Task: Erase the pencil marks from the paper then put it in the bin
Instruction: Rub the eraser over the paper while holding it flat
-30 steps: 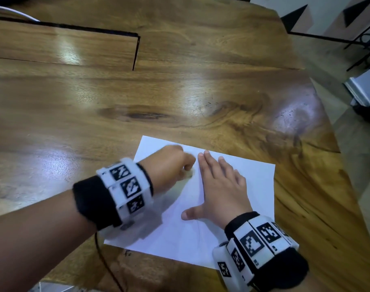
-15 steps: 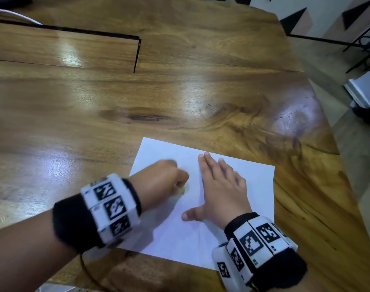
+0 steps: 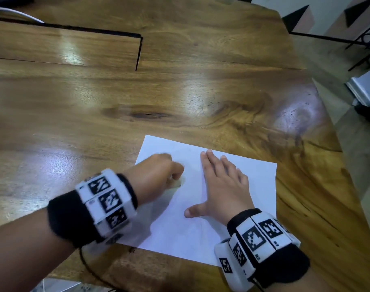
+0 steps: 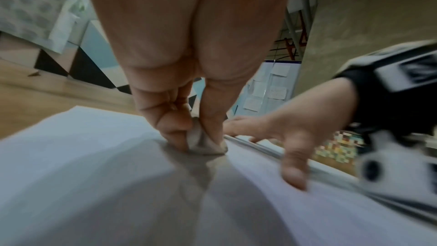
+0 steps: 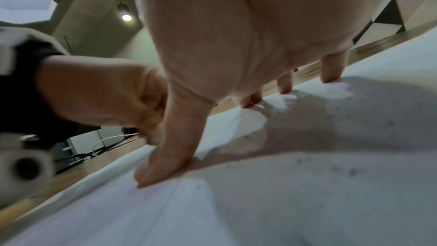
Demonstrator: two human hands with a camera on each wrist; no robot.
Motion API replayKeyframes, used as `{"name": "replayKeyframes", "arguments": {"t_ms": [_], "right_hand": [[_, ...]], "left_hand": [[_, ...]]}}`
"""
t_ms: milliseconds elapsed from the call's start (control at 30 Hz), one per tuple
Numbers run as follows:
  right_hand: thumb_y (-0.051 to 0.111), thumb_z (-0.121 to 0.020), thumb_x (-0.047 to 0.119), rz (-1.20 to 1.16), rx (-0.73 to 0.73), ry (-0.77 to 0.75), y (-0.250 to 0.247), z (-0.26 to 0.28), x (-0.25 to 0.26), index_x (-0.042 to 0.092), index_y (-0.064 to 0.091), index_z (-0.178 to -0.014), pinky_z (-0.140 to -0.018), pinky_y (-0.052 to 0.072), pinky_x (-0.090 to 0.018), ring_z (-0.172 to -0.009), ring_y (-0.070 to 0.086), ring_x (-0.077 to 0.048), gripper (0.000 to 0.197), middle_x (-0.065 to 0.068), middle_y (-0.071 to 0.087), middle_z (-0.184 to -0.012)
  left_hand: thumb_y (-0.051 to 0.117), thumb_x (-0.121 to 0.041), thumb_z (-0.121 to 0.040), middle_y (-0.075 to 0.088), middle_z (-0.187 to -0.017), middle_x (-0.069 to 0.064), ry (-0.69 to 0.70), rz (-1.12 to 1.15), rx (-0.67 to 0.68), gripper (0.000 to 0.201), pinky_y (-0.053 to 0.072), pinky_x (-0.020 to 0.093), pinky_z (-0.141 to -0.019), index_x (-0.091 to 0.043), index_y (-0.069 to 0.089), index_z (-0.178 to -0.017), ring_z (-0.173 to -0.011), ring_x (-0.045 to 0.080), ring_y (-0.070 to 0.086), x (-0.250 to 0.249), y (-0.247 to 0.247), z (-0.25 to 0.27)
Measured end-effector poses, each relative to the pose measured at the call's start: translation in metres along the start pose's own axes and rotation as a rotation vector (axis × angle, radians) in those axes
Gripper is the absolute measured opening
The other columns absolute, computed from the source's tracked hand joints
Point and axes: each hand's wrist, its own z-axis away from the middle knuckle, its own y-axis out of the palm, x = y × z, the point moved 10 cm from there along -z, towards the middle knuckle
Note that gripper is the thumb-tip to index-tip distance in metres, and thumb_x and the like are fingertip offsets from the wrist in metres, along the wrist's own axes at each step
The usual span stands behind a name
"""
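My left hand point(image 3: 156, 175) pinches a small off-white eraser point(image 4: 205, 142) against the white paper sheet point(image 3: 232, 245) on the glossy wooden table point(image 3: 116, 98). My right hand point(image 3: 224, 190) lies flat, fingers straight, pressing the sheet just beside it

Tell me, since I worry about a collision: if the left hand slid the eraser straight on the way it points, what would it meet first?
Probably the right hand, pressed flat on the paper. The left hand pinches the eraser, pointing that way; bare paper lies between.
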Motion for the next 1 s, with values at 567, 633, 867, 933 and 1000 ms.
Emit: {"name": "replayKeyframes", "arguments": {"t_ms": [567, 633, 867, 933, 1000], "right_hand": [[0.070, -0.066, 0.066, 0.073, -0.009, -0.183, -0.006, -0.014, 0.035, 0.032, -0.014, -0.150, -0.115, -0.002, -0.037, -0.144, -0.014, -0.017, 0.123, 0.013, -0.021, -0.156], [0.069, -0.066, 0.068, 0.087, -0.011, -0.181, -0.004, -0.015, 0.034, 0.032, -0.015, -0.150, -0.115, -0.001, -0.037, -0.144, -0.013, -0.017, 0.124, 0.014, -0.020, -0.156], [0.068, -0.066, 0.069, 0.099, -0.005, -0.176, -0.004, -0.016, 0.034, 0.033, -0.017, -0.149, -0.115, 0.000, -0.037, -0.145, -0.014, -0.017, 0.125, 0.014, -0.022, -0.156], [0.069, -0.066, 0.068, 0.087, -0.008, -0.176, -0.004, -0.015, 0.033, 0.033, -0.017, -0.149, -0.115, 0.000, -0.037, -0.145, -0.013, -0.016, 0.124, 0.015, -0.021, -0.156], [0.068, -0.067, 0.068, 0.079, -0.016, -0.180, -0.004, -0.015, 0.033, 0.033, -0.017, -0.149, -0.115, -0.001, -0.037, -0.145, -0.014, -0.016, 0.124, 0.015, -0.021, -0.156]], "left_hand": [[0.056, -0.016, -0.081, 0.047, -0.085, -0.002, -0.017, -0.018, 0.035, 0.006, 0.041, 0.025, -0.066, -0.017, 0.060, -0.085, -0.079, 0.019, 0.050, 0.004, 0.011, 0.019], [0.062, -0.019, -0.079, 0.051, -0.074, -0.005, -0.023, 0.036, 0.043, 0.008, 0.033, 0.009, -0.055, -0.016, 0.065, -0.085, -0.069, 0.012, 0.047, 0.009, 0.001, 0.008], [0.059, -0.013, -0.080, 0.052, -0.079, 0.002, -0.044, -0.001, -0.127, 0.010, 0.029, 0.023, -0.065, -0.008, 0.063, -0.087, -0.078, 0.020, 0.047, 0.018, -0.039, -0.046], [0.057, -0.014, -0.080, 0.043, -0.074, -0.004, -0.019, 0.003, -0.110, 0.009, 0.030, 0.025, -0.065, -0.018, 0.058, -0.072, -0.075, 0.021, 0.045, 0.018, -0.026, -0.029], [0.053, -0.017, -0.080, 0.034, -0.066, -0.008, 0.042, -0.024, -0.035, 0.028, 0.033, 0.027, -0.063, -0.023, 0.038, -0.056, -0.070, 0.020, 0.043, 0.016, -0.007, -0.001]]}}
